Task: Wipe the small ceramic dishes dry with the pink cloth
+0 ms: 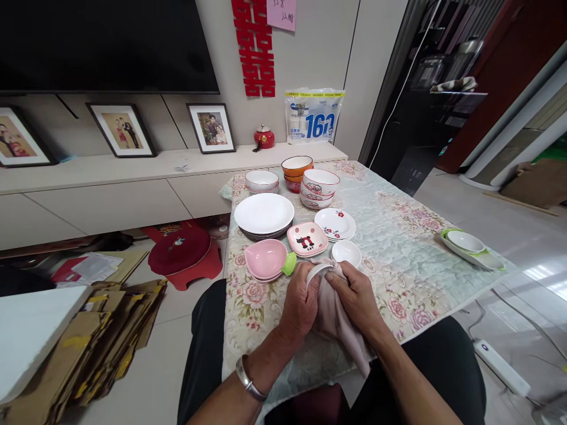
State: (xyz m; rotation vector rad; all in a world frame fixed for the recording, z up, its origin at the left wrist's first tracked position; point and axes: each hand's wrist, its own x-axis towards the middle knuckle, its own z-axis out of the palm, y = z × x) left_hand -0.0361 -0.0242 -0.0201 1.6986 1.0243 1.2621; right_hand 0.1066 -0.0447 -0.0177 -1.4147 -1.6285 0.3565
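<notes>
My left hand (301, 301) is closed on a small white dish (316, 271), of which only the rim shows. A pale pink cloth (337, 319) is bunched in my right hand (357, 294), pressed against the dish, and its end hangs down over the table's front edge. Just beyond my hands lie a small white bowl (346, 254), a square pink cat plate (307, 238) and a pink bowl (266, 258) with a green leaf-like handle (289, 264). Most of the held dish is hidden by the fingers and cloth.
White plates (264, 212), flowered plates (335, 224), white bowls (319, 183) and orange bowls (297, 167) stand stacked farther back on the flowered tablecloth (390, 236). A green-edged dish (472, 251) holds a small white bowl at the right edge. A red stool (181, 251) and flattened cardboard (88, 342) are at left.
</notes>
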